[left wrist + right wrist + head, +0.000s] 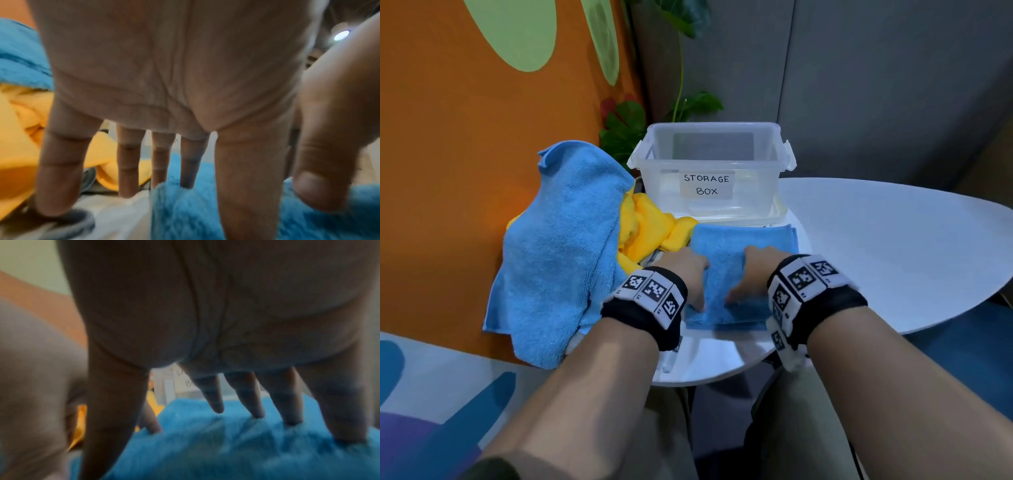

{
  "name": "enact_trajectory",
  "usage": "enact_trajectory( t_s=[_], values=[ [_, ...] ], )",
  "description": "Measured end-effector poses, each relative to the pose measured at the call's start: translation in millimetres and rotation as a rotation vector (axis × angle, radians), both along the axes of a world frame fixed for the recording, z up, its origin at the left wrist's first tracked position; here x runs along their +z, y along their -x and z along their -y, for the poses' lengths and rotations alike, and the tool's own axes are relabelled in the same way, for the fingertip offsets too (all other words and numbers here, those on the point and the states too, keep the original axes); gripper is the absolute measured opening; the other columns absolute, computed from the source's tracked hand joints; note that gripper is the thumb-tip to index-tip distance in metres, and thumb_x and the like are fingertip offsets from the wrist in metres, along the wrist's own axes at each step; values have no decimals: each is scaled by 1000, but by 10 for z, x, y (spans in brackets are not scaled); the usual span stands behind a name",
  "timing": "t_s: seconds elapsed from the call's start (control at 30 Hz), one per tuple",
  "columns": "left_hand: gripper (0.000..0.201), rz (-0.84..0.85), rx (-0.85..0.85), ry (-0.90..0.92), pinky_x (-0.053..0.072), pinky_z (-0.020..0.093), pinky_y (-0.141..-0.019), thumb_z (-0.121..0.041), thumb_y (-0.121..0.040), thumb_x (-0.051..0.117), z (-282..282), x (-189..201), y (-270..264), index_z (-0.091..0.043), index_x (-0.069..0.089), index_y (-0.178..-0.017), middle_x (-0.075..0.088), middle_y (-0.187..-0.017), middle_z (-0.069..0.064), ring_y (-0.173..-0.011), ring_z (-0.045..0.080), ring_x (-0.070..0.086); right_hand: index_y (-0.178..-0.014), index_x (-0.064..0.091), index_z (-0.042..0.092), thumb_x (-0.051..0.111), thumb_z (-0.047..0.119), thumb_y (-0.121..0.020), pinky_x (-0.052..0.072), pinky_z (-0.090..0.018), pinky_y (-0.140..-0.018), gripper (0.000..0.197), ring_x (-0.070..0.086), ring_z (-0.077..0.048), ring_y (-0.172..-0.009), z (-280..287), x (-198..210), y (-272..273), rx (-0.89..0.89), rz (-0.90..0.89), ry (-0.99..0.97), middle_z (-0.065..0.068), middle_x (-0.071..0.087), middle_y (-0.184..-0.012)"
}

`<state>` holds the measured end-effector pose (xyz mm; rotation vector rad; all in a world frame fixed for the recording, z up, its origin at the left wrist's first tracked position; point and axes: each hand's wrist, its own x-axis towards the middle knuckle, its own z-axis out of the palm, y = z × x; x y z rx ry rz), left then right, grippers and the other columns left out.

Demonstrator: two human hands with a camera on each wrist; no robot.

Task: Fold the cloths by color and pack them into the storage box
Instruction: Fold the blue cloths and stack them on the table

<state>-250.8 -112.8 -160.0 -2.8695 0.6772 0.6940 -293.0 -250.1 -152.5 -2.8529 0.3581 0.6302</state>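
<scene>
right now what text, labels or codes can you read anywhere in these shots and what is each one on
"STORAGE BOX": handwritten on a white label stuck to the front of the clear plastic box.
Same label in the right wrist view: only fragments of letters, too blurred to read.
Black-and-white square code markers on the left wristband and the right wristband: patterns, no readable words.
No other text is visible.

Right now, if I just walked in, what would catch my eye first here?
Probably the two hands, left hand and right hand, pressing flat on a folded blue cloth at the white table's near edge. Just behind it stands a clear box labelled STORAGE BOX, apparently empty. To the left, a big loose blue cloth drapes over crumpled yellow cloths.
</scene>
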Motion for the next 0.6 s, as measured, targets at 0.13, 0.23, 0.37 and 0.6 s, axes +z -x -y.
enact_trajectory(
  t_s=[0.13,0.23,0.37,0.6],
  values=[
    [83,14,-15,-7,43,44,-101,-47,-79,73,2,-163,9,-23,31,-147,32,-147,8,-128,33,42,-149,14,17,77,59,-65,29,-50,-108,113,17,-39,-141,-46,-272,16,-70,-105,104,-11,12,-154],
    [83,15,-14,39,39,45,-105,-50,-82,68,6,-203,18,-25,26,-149,27,-151,6,-133,33,36,-151,8,18,78,56,-66,27,-54,-111,116,11,-42,-142,17,-286,-42,-95,-112,118,-11,3,-157],
    [86,13,-15,82,37,46,-107,-53,-83,65,-19,-217,11,-27,20,-151,23,-154,5,-136,32,32,-146,18,19,80,57,-59,35,-54,-104,113,19,-43,-138,47,-275,-100,-79,-122,131,-11,11,-154],
    [72,46,85,256,42,36,-100,-44,-85,67,-225,43,26,-22,35,-146,42,-141,8,-126,26,45,-112,57,17,69,50,-79,46,-28,-84,49,58,-21,-104,-25,-40,-146,146,-52,185,-1,60,-117]
  ],
)
